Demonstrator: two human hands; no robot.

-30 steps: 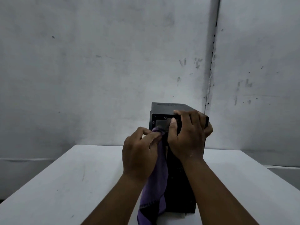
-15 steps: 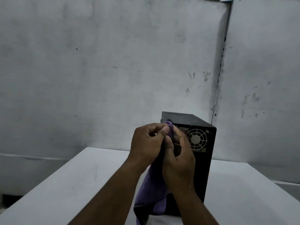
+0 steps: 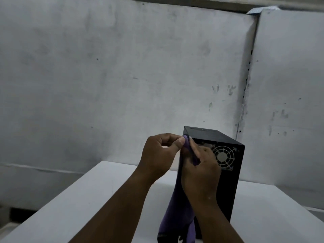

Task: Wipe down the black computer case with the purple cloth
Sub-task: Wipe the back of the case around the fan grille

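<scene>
The black computer case point(image 3: 228, 186) stands upright on the white table point(image 3: 87, 204), its rear fan grille facing me. The purple cloth point(image 3: 177, 211) hangs in front of the case's near left edge, its lower end dangling to the table. My left hand point(image 3: 159, 158) pinches the cloth's top corner between thumb and fingers, just left of the case's upper corner. My right hand point(image 3: 199, 167) grips the cloth right beside it, in front of the case's rear face, touching the left hand. Both hands hide the case's upper left part.
A stained grey-white wall point(image 3: 122, 76) rises close behind the table, with a vertical seam point(image 3: 245, 95) behind the case. The table's left edge point(image 3: 52, 206) runs diagonally down to the lower left.
My right hand has let go of the case's top and come down onto the cloth beside the left hand, uncovering the fan grille. The view has tilted up and shifted left.
</scene>
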